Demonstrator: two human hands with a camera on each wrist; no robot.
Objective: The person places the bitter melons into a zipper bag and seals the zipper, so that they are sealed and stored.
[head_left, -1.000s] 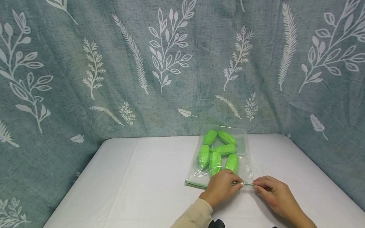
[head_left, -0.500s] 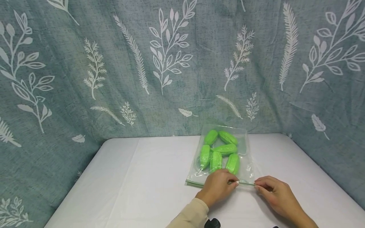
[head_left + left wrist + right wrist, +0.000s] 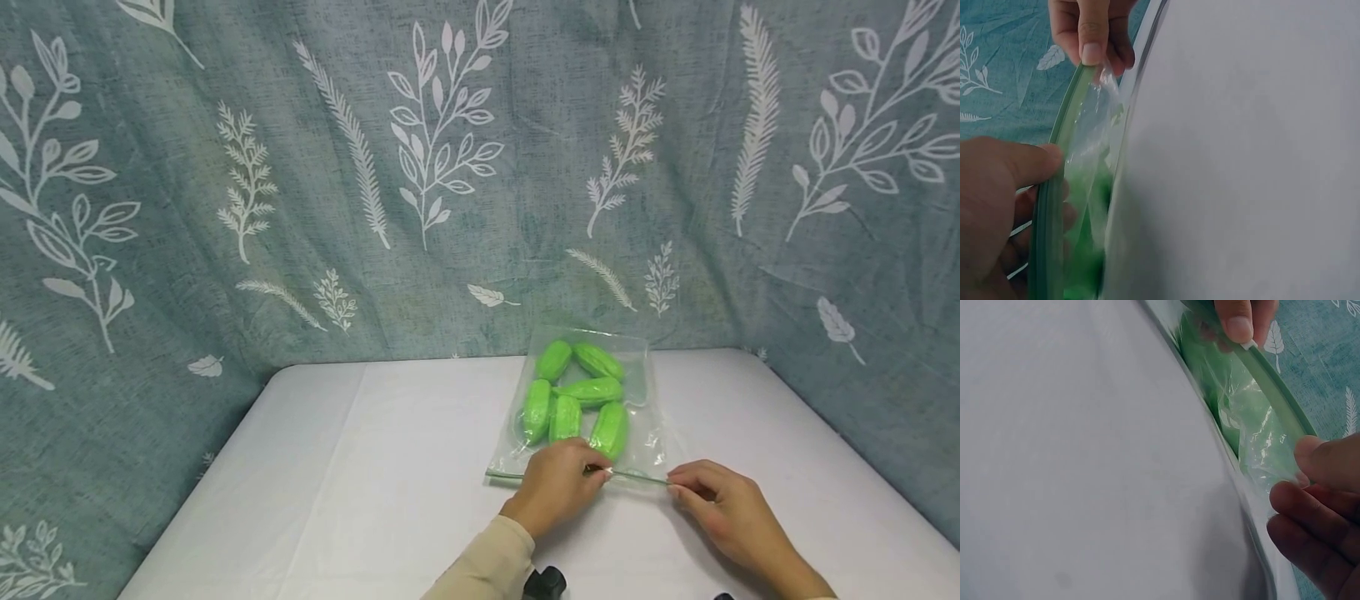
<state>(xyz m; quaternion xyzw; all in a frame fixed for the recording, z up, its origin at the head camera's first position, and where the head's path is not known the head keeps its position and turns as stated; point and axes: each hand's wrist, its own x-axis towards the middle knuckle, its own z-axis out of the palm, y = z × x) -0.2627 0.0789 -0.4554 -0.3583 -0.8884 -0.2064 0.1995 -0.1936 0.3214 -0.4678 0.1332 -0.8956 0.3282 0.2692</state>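
Note:
A clear zip bag lies flat toward the back right of the table, its green-edged mouth facing me. Inside are several bright green, ridged, oblong vegetable-like pieces. My left hand pinches the green seal strip near its middle, thumb on the near side. In the right wrist view, a small white slider sits on the strip right at the left thumb's tip. My right hand pinches the strip's right corner between thumb and fingers. Between the hands the strip is stretched nearly straight.
The table has a white cover. Behind and beside it hangs a blue-green curtain with white leaf prints. A black device shows at the left wrist, below a beige sleeve.
My left hand has slid left along the seal strip, away from the right hand, so more strip shows between them. The right hand keeps its hold at the corner.

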